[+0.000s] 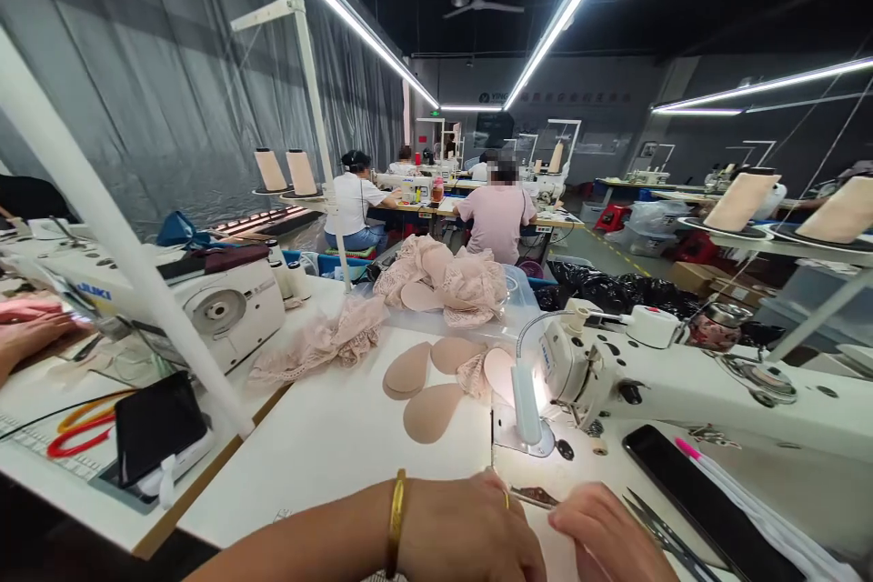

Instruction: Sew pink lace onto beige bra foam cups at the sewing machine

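My left hand (pixel 470 532), with a gold bangle (pixel 396 521) on its wrist, rests at the table's near edge with fingers curled. My right hand (pixel 604 536) lies beside it, fingers closed. Between them a small metal tool, perhaps a clip or tweezers (pixel 534 497), pokes out; which hand grips it is unclear. Just beyond stands a white sewing machine (pixel 682 377) with its lamp (pixel 528 400) lit. Beige foam cups (pixel 432 411) lie on the white table (pixel 327 446) left of the machine.
A pile of pink lace pieces (pixel 443 277) fills a clear bin behind the cups. A black phone (pixel 688 496) and scissors (pixel 665 532) lie right of my hands. Another person's hand (pixel 31 327) works at a Juki machine (pixel 211 296) on the left. Seated workers (pixel 496 214) face away further back.
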The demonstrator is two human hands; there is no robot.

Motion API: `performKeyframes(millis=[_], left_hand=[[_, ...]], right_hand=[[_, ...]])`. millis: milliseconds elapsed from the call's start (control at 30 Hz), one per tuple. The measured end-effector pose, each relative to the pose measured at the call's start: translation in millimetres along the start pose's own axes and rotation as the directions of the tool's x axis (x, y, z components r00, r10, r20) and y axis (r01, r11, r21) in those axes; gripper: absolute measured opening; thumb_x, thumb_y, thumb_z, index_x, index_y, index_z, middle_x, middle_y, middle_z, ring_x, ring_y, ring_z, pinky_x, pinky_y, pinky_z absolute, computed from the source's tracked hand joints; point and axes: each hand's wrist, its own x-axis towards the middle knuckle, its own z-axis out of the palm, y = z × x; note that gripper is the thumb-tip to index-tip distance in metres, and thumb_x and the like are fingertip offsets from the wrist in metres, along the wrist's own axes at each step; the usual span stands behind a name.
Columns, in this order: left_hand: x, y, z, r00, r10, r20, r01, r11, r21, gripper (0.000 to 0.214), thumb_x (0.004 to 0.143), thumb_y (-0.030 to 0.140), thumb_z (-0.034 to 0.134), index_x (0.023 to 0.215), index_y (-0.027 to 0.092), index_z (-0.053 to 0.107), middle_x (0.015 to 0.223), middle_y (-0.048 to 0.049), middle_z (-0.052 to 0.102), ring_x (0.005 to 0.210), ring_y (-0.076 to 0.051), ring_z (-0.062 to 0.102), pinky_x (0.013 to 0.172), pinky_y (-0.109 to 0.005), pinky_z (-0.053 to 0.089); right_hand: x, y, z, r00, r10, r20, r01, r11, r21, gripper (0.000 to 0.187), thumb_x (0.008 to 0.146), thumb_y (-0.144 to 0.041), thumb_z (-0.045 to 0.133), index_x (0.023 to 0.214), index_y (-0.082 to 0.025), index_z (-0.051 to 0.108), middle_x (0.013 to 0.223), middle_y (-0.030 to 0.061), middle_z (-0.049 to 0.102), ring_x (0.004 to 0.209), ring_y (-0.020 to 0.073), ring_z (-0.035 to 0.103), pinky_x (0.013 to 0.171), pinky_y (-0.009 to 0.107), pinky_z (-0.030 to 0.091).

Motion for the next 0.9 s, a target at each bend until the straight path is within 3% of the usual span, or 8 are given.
performKeyframes(millis=[67, 167, 267, 367, 533, 700, 900], left_hand=[[14, -21, -12.6, 0.997, 0.068, 0.030, -0.073, 0.972, 0.222, 0.020, 0.068, 0.031, 0.071, 0.053, 0.023, 0.060, 0.081, -0.0067, 0.074, 0.078, -0.029, 0.063, 0.099, -0.053, 0.032], [30, -55, -27.2, 0.992, 0.085, 0.098, -0.120, 0.887, 0.445, 0.007, 0.054, 0.017, 0.060, 0.055, 0.023, 0.062, 0.088, -0.0043, 0.076, 0.072, -0.025, 0.062, 0.095, -0.052, 0.029], [35, -74, -35.4, 0.990, 0.042, 0.132, -0.106, 0.843, 0.528, 0.017, 0.051, 0.015, 0.059, 0.062, 0.023, 0.068, 0.098, -0.0043, 0.077, 0.070, -0.024, 0.061, 0.094, -0.053, 0.028], [34, -75, -37.4, 0.990, 0.003, 0.138, -0.081, 0.824, 0.561, 0.017, 0.055, 0.017, 0.060, 0.066, 0.023, 0.070, 0.102, -0.0071, 0.077, 0.078, -0.028, 0.062, 0.096, -0.055, 0.027], [33, -63, -36.3, 0.995, -0.056, 0.088, 0.000, 0.843, 0.537, 0.017, 0.058, 0.017, 0.060, 0.066, 0.026, 0.072, 0.099, -0.0069, 0.078, 0.086, -0.031, 0.065, 0.102, -0.054, 0.028], [33, -59, -37.9, 0.999, -0.016, 0.050, -0.013, 0.840, 0.543, 0.016, 0.060, 0.016, 0.060, 0.065, 0.026, 0.071, 0.100, -0.0067, 0.079, 0.089, -0.032, 0.067, 0.104, -0.053, 0.028], [35, -59, -38.8, 0.998, 0.034, 0.046, -0.054, 0.837, 0.545, 0.011, 0.062, 0.015, 0.060, 0.063, 0.023, 0.067, 0.097, -0.0083, 0.079, 0.086, -0.031, 0.068, 0.104, -0.054, 0.028]], right_hand=[[21, 11, -1, 0.955, -0.222, 0.196, 0.252, 0.956, -0.149, 0.018, 0.103, -0.037, 0.060, 0.095, -0.033, 0.075, 0.092, 0.0007, 0.079, 0.086, 0.0210, 0.071, 0.080, 0.032, 0.057], [38, 28, 6, 0.880, -0.333, 0.338, 0.432, 0.856, -0.283, 0.036, 0.107, -0.014, 0.039, 0.101, -0.029, 0.072, 0.101, 0.0027, 0.078, 0.100, 0.0190, 0.071, 0.081, 0.028, 0.056], [35, 45, 7, 0.883, -0.338, 0.327, 0.431, 0.859, -0.277, 0.043, 0.100, -0.006, 0.040, 0.118, -0.028, 0.072, 0.117, 0.0046, 0.079, 0.118, 0.0211, 0.070, 0.082, 0.027, 0.058], [27, 54, 0, 0.877, -0.334, 0.345, 0.432, 0.863, -0.261, 0.051, 0.097, -0.003, 0.044, 0.133, -0.030, 0.068, 0.122, 0.0036, 0.079, 0.113, 0.0220, 0.072, 0.089, 0.032, 0.059], [32, 49, -7, 0.895, -0.276, 0.352, 0.386, 0.874, -0.296, 0.045, 0.096, -0.008, 0.049, 0.125, -0.033, 0.072, 0.121, 0.0018, 0.080, 0.101, 0.0226, 0.075, 0.087, 0.034, 0.060], [36, 51, -6, 0.905, -0.313, 0.289, 0.407, 0.836, -0.368, 0.042, 0.096, -0.009, 0.050, 0.123, -0.031, 0.072, 0.120, -0.0023, 0.081, 0.100, 0.0226, 0.077, 0.083, 0.033, 0.063], [37, 50, -5, 0.898, -0.323, 0.298, 0.428, 0.798, -0.424, 0.039, 0.096, -0.008, 0.046, 0.116, -0.029, 0.073, 0.122, -0.0016, 0.080, 0.099, 0.0226, 0.078, 0.084, 0.034, 0.063]])
